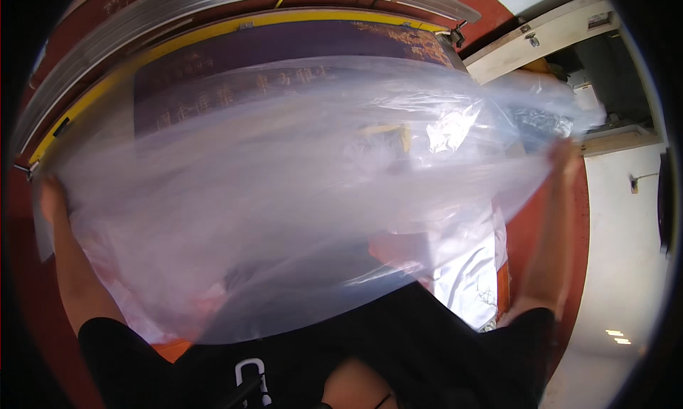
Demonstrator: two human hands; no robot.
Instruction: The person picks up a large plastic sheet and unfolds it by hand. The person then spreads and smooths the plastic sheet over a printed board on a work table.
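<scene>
Black shirt at six o'clock, with a pale clip (pixel 250 373) at seven, and over it all balloons the film (pixel 249 195), clear, milky and thin, filling the middle! The left hand (pixel 52 199) is out at nine, apparently closed on the edge; the right hand (pixel 562 156) is just above three, badly blurred but seemingly gripping its gathered end. This looks like the spreading step, and the next move would call for both edges held wide and lowered evenly, before folds set in. Beneath, at four, a white sheet (pixel 466 295), glossy and creased. Look at that film: soft ripples, a hard glare toward one o'clock. Beyond it, at eleven, a flat purple panel (pixel 284 43) with patchy orange wear at its far right; then a slim yellow strip (pixel 242 26), a ribbed silver rail (pixel 142 39), and a pale door (pixel 533 43) at two.
</scene>
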